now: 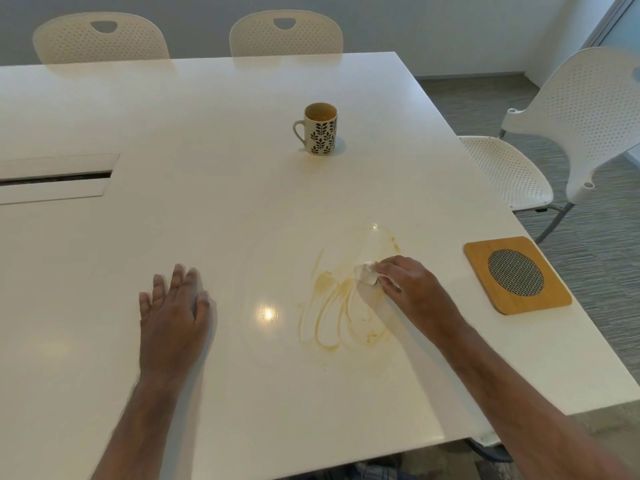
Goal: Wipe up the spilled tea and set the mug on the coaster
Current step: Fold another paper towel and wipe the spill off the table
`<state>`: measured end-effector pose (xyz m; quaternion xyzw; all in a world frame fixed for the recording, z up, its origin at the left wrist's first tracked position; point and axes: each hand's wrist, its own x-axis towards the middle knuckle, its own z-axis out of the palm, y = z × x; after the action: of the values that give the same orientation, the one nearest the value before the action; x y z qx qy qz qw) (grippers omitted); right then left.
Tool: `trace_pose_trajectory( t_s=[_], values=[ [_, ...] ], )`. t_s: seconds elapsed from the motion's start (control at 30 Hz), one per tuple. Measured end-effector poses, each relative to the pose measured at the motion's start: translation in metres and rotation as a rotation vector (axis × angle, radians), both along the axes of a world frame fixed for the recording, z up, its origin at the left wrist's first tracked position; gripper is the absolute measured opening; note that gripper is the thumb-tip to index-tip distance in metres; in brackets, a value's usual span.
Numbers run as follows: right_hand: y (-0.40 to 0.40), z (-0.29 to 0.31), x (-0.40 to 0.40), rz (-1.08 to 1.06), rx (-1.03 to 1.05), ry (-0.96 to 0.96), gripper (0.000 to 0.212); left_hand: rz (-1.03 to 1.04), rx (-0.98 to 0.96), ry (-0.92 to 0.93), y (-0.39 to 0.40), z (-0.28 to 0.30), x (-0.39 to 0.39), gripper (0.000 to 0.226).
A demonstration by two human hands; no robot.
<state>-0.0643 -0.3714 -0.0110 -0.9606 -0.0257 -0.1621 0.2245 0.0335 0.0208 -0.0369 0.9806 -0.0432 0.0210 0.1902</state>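
Note:
Yellow-brown tea smears [337, 306] streak the white table [207, 220] in front of me. My right hand [412, 285] presses a crumpled white tissue [366, 273] onto the right part of the spill. My left hand [173, 306] lies flat on the table to the left of the smears, fingers apart, holding nothing. A cream mug [320, 129] with a black leaf pattern stands upright farther back, handle to the left, tea inside. A square wooden coaster [516, 274] with a round mesh centre lies at the table's right edge.
A cable slot [55, 177] is set into the table at the left. Two white perforated chairs [285, 34] stand at the far side, and a third chair [568, 133] is at the right, close to the coaster's corner.

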Motion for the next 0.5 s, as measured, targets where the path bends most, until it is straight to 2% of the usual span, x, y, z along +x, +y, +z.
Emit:
trace_pose_trajectory(
  t_s=[0.13, 0.27, 0.37, 0.43, 0.5],
  values=[
    [-0.007, 0.007, 0.000, 0.117, -0.131, -0.019, 0.036, -0.001, 0.001, -0.004, 0.001, -0.001, 0.000, 0.063],
    [-0.036, 0.024, 0.012, 0.107, -0.237, -0.050, 0.035, -0.003, 0.011, -0.003, 0.001, -0.002, 0.001, 0.059],
    [-0.044, 0.033, 0.019, 0.178, -0.431, 0.024, 0.031, -0.001, 0.005, -0.006, 0.000, -0.001, 0.001, 0.064],
    [-0.037, 0.033, 0.019, 0.265, -0.560, 0.092, 0.026, -0.005, 0.004, -0.011, 0.001, -0.001, 0.001, 0.061],
    [-0.028, 0.030, 0.018, 0.335, -0.657, 0.152, 0.030, -0.004, 0.007, -0.010, 0.002, -0.004, 0.002, 0.055]
  ],
)
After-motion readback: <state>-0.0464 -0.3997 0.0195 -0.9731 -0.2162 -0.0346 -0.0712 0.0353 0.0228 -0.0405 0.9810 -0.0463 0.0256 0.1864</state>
